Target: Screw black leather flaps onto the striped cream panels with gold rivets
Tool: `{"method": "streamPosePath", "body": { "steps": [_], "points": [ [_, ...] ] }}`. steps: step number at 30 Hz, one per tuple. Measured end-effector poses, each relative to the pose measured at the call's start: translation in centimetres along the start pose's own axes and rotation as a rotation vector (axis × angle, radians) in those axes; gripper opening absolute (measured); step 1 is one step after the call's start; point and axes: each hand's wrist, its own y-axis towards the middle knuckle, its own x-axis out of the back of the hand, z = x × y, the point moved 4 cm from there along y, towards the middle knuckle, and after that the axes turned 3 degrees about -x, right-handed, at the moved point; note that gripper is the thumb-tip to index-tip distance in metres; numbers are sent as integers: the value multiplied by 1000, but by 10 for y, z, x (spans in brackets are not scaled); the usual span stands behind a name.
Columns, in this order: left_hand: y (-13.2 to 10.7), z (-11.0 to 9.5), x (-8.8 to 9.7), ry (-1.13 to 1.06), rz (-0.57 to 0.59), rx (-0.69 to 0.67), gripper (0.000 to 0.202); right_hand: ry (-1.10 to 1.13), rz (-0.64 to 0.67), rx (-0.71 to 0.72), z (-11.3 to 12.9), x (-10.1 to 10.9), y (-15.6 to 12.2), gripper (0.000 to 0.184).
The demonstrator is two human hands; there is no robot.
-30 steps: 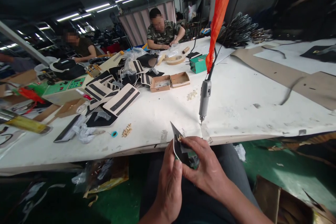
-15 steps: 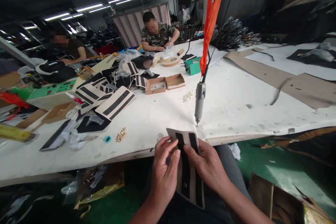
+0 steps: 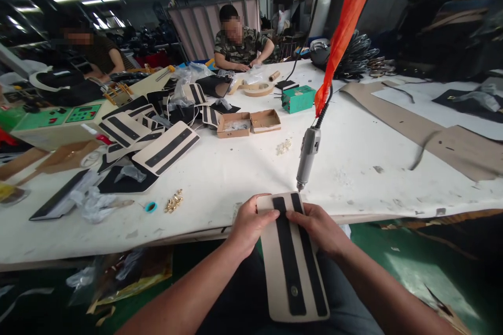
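Observation:
I hold a beige panel with two black stripes [image 3: 293, 267] flat over my lap, its far end at the table's front edge. My left hand [image 3: 248, 222] grips the panel's upper left edge, thumb on top. My right hand [image 3: 320, 227] grips its upper right corner, fingers closed on it. A small round stud sits low on the left stripe. A grey electric screwdriver [image 3: 307, 157] hangs on a cord just above the panel's top end, with an orange strap [image 3: 341, 36] above it.
The white table [image 3: 243, 172] carries a pile of similar striped panels [image 3: 157, 141], gold fittings [image 3: 174, 202], two small cardboard boxes [image 3: 249, 123], a green box [image 3: 298, 98] and plastic bags. Two other people sit working at the far side. Brown card sheets [image 3: 432, 125] lie at the right.
The panel, held folded and edge-on a second ago, has been turned face up and laid flat. My hands moved up to its top end near the table edge.

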Motion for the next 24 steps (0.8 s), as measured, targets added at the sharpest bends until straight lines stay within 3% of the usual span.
{"method": "streamPosePath", "body": {
  "steps": [9,20,24],
  "points": [
    [19,-4,1,305,-77,41,46,-448,-46,-34,14,17,29,33],
    [40,-12,-1,539,-44,-24,42,-510,-186,-75,19,17,41,28],
    [44,-12,0,572,-35,-61,43,-488,-182,-75,17,18,43,26]
  ]
}}
